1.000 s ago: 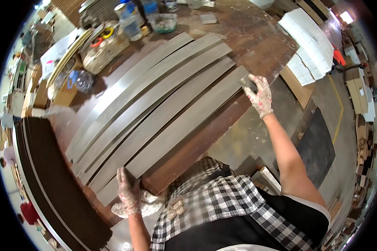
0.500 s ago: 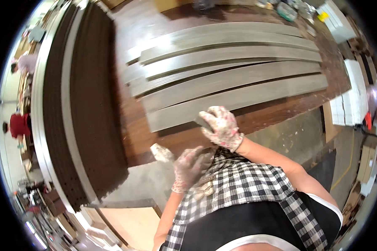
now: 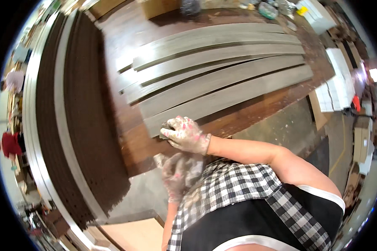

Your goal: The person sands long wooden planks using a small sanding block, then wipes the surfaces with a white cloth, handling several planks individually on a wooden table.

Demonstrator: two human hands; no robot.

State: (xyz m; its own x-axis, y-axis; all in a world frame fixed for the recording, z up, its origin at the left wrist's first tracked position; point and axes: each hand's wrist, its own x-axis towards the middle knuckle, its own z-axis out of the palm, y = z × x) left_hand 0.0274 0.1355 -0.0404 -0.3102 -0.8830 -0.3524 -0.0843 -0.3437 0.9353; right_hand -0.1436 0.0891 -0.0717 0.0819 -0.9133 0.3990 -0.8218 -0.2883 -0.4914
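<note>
My right hand, in a stained white glove with pink spots, is closed round a small grey-green pad, mostly hidden under the fingers. It sits at the near left corner of the nearest grey board. Just below, beside the table's front edge, hovers my gloved left hand. Motion smears its fingers, and I cannot tell whether they hold anything. Several more long grey boards lie roughly side by side beyond the nearest one, some overlapping.
The boards rest on a brown, worn tabletop. To the left stands a tall stack of dark brown strips with pale edges. A cardboard box and plastic-wrapped items stand at the back. White packages are at the right.
My right hand has moved left along the nearest board to its left corner, with the pad in it. The left hand stays low and has shifted slightly. The view has turned a little.
</note>
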